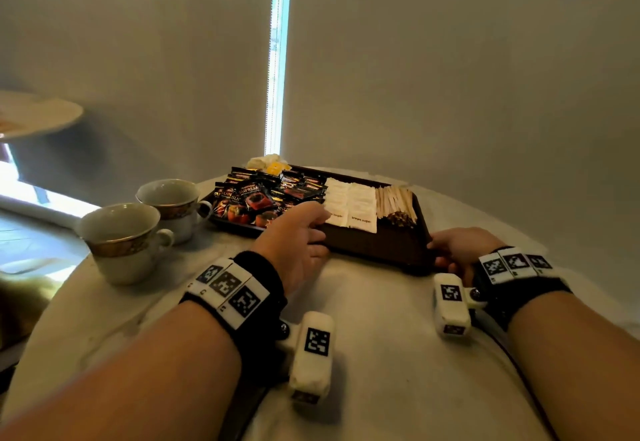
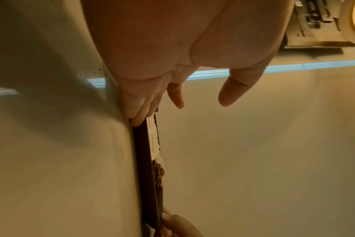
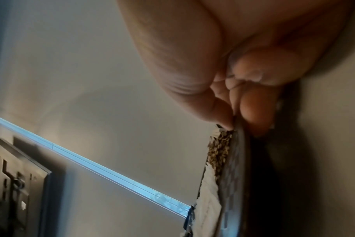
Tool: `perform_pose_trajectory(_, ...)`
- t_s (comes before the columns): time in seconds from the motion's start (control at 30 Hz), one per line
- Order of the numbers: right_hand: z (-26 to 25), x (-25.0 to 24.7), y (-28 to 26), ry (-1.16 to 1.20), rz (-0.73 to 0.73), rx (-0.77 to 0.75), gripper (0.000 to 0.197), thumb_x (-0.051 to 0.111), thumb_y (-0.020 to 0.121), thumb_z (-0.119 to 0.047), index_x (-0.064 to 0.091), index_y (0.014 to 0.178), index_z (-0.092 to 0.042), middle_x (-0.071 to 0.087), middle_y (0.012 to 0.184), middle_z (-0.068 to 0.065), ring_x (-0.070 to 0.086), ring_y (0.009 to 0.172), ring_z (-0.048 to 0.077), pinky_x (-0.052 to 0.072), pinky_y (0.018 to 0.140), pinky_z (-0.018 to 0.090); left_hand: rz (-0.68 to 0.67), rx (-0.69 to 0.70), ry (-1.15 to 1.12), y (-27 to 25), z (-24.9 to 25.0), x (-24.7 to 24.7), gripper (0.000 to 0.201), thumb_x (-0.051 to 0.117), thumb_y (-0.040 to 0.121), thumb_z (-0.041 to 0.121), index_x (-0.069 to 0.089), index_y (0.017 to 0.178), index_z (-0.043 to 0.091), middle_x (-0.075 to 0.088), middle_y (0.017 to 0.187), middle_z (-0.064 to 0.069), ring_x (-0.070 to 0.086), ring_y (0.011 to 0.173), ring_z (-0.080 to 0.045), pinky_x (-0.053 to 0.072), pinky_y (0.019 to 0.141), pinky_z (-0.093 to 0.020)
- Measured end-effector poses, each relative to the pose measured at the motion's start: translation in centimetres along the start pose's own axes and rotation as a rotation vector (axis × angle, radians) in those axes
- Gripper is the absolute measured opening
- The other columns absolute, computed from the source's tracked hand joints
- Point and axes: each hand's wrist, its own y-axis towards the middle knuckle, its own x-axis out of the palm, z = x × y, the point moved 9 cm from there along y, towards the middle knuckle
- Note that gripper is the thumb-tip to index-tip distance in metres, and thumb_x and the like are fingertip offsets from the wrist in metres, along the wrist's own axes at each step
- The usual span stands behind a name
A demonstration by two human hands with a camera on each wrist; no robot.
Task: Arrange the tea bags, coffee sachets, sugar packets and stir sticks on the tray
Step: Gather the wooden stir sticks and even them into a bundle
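Note:
A dark brown tray (image 1: 381, 243) sits on the round white table (image 1: 381, 354). It holds black coffee sachets (image 1: 256, 195) on the left, white sugar packets (image 1: 353, 205) in the middle and wooden stir sticks (image 1: 394, 201) on the right. Yellow and white tea bags (image 1: 268, 163) lie at its far left corner. My left hand (image 1: 311, 222) rests on the tray's near edge with straight fingers (image 2: 138, 118) reaching toward the sugar packets (image 2: 153, 144). My right hand (image 1: 446, 250) pinches the tray's (image 3: 235, 168) near right corner between thumb and fingers (image 3: 253, 112), beside the stir sticks (image 3: 219, 152).
Two empty teacups (image 1: 173, 205) (image 1: 121, 236) stand left of the tray, close to the table's left edge. A white plate (image 1: 34, 115) shows at the far left. Grey blinds hang right behind the tray.

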Motion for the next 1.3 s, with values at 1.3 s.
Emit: perform_pose_trajectory(1.3, -1.9, 3.0, 3.4, -0.014, -0.134, -0.074, 0.034, 0.055, 0.098, -0.013, 0.057, 0.131, -0.008, 0.053, 0.065, 0.002, 0.047, 0.047, 0.013, 0.039, 0.044, 0.024, 0.182, 0.101, -0.191, 2.4, 0.8, -2.2, 0.041, 0.051, 0.093, 0.021, 0.055, 0.132, 0.008, 0.051, 0.145, -0.021, 0.044, 0.139, -0.041, 0.041, 0.108, -0.048)
